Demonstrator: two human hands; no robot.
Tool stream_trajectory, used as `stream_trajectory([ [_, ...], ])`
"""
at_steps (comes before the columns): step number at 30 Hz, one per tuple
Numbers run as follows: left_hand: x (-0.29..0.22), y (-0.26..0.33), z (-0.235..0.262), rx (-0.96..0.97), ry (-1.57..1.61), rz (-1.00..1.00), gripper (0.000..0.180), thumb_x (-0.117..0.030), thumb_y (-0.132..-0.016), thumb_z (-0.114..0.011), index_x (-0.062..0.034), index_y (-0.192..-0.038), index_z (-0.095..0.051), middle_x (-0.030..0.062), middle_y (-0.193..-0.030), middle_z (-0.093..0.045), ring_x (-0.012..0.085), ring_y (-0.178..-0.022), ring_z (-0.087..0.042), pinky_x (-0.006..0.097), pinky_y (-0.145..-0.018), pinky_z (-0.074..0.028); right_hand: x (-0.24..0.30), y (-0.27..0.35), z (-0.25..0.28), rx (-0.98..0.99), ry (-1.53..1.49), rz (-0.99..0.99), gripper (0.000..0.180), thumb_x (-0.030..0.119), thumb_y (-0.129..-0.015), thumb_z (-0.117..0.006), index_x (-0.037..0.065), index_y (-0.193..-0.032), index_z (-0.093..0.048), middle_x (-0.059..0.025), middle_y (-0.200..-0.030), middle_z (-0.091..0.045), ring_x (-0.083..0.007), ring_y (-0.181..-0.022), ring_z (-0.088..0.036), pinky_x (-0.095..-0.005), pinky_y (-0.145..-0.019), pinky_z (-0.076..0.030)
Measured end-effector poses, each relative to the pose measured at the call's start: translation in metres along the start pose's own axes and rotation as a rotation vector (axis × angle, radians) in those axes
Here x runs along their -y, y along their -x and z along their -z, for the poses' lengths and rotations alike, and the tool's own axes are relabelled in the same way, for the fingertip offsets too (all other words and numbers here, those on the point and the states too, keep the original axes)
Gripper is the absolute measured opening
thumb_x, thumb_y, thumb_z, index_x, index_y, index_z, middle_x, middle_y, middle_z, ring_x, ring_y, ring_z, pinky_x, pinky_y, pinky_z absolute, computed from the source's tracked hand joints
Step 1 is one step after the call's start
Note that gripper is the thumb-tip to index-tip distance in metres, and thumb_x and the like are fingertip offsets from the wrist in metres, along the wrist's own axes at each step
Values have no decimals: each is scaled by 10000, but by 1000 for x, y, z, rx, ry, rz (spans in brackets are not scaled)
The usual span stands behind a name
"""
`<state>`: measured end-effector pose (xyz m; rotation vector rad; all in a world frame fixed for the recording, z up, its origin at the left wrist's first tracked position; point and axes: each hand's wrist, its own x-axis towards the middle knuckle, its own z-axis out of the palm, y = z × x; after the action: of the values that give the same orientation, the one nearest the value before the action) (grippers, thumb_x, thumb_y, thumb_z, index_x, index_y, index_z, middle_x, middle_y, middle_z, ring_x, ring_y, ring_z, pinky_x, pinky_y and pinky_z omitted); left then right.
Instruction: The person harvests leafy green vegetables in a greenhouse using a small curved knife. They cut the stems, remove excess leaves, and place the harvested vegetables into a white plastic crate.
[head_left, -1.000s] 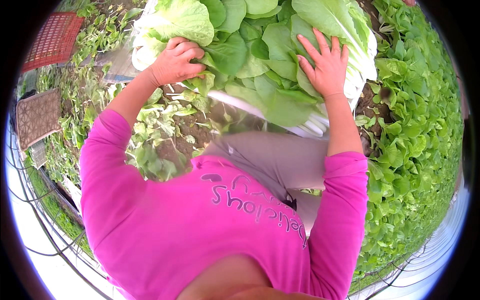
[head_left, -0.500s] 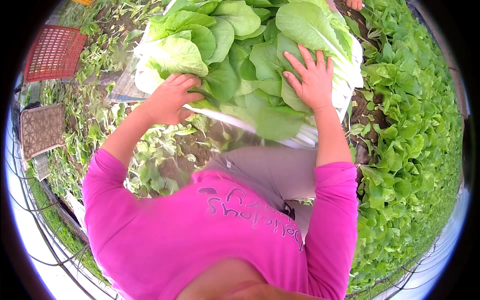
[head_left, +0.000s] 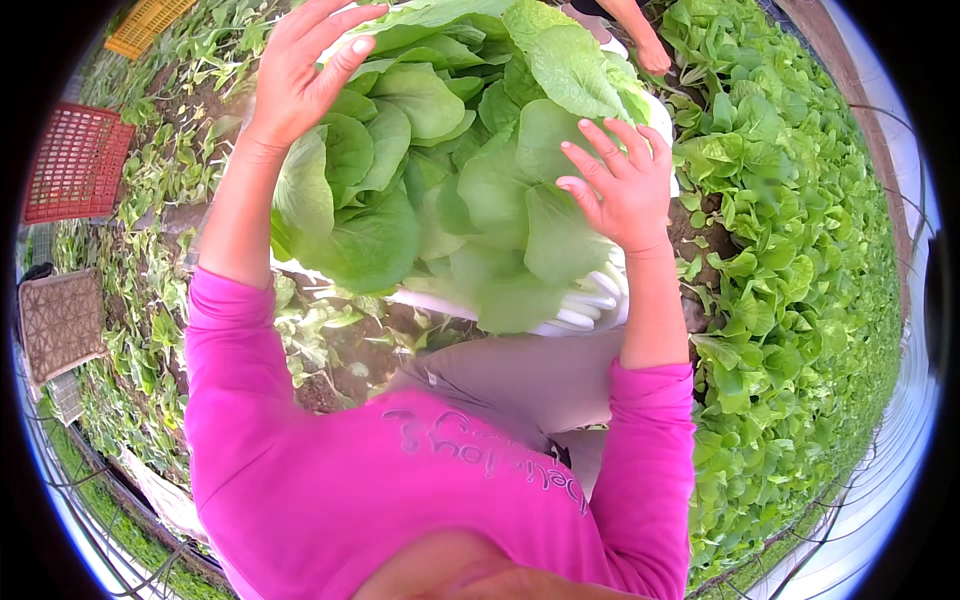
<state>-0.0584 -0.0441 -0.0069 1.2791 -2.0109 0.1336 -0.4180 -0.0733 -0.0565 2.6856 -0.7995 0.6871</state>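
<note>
A large heap of leafy greens [head_left: 480,190] with broad green leaves and white stalks [head_left: 592,300] lies in front of me, above my knee. Over the far left side of the heap, my left hand [head_left: 305,75] is raised with its fingers apart, holding nothing. My right hand [head_left: 630,190] hovers at the right side of the pile, fingers spread, close to the leaves; whether its fingertips touch them I cannot tell. Whatever the greens rest on is mostly hidden beneath them.
Another person's hand [head_left: 652,55] shows past the heap's far right. Dense rows of growing greens [head_left: 790,300] fill the right side. A red crate [head_left: 80,165], a brown crate [head_left: 63,322] and a yellow crate [head_left: 148,25] stand at the left among scattered leaves.
My left hand has let go of the near left leaves and risen toward the far left. My right hand has lifted from pressing flat on the leaves. The other person's hand shows more.
</note>
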Motion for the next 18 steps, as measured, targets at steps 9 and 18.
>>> stream_trajectory([
  [9,79,-63,-121,126,-252,39,497,-419,-866,-510,-139,-1276,-495,126,-1330,-455,321,-1284,-352,457,-1083,-206,-74,-60,-61,-95,59,-152,603,626,-764,-535,268,-1248,-544,-118,-1309,-448,-336,-1230,-366,-507,-1013,-244],
  [18,98,-41,-175,746,-182,193,594,-675,-847,-351,-335,-1327,-439,-14,-1421,-378,231,-1337,-297,432,-1111,-181,-91,-43,-133,352,-177,-316,709,757,-775,-339,343,-1347,-413,-64,-1457,-313,-375,-1337,-245,-550,-1075,-149],
])
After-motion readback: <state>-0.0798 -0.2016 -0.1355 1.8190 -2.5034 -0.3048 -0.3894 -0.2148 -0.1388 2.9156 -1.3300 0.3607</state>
